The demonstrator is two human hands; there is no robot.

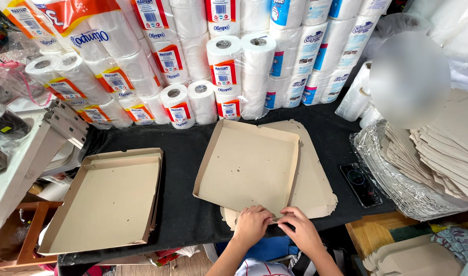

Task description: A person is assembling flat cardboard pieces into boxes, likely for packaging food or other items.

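The brown cardboard box [249, 166] lies in the middle of the black desk [185, 204], on a flat cardboard sheet [315, 179]. Three walls stand up; the near edge is not folded yet. The left hand [252, 223] and right hand [301, 228] press bent fingers on that near edge, not wrapped around it. One finished box [106, 199] sits to the left. Flat sheets [438, 158] wait at right, paper rolls [193, 66] behind.

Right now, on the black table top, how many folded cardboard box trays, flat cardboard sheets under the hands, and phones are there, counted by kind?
Folded cardboard trays: 2, the left tray and the tray at the hands, whose near edge the left hand and right hand both touch
Flat cardboard sheets under that tray: at least 1
Phones: 1
Total: 4
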